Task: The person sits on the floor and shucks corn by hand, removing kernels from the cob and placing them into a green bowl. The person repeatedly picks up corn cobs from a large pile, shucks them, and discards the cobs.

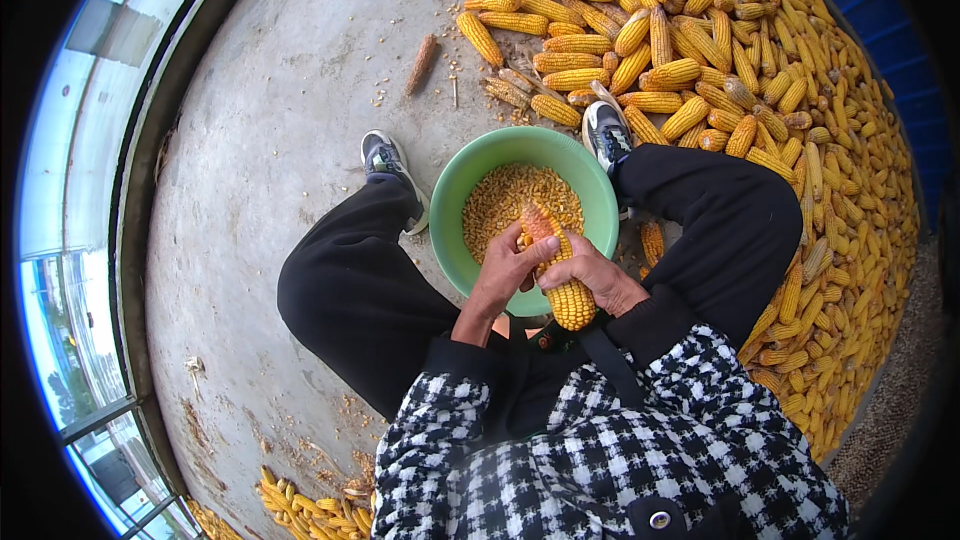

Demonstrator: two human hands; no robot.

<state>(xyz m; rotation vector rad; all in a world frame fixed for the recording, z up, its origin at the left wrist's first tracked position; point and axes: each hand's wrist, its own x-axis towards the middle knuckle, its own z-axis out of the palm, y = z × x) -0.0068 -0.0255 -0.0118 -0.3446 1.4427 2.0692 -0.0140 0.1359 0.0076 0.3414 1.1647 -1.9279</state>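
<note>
Between my two hands is a dried ear of corn [571, 298], tilted over the near rim of a green plastic basin [451, 187]. Its far tip is stripped to the reddish cob, while the near part still carries full yellow kernels. My left hand [504, 261] grips the ear from the left, thumb lying across it. On the other side my right hand [596, 274] is wrapped round the ear, with its thumb pressed against the kernels. Loose corn kernels [517, 184] cover the bottom of the basin, which stands on the floor between my feet.
A large heap of corn ears [847, 240] spreads along the right and far side, reaching my right shoe [606, 133]. One bare cob [422, 64] and scattered kernels lie on the concrete floor [247, 165]. More ears [311, 510] lie at the lower left. Glazed panels [82, 187] line the left.
</note>
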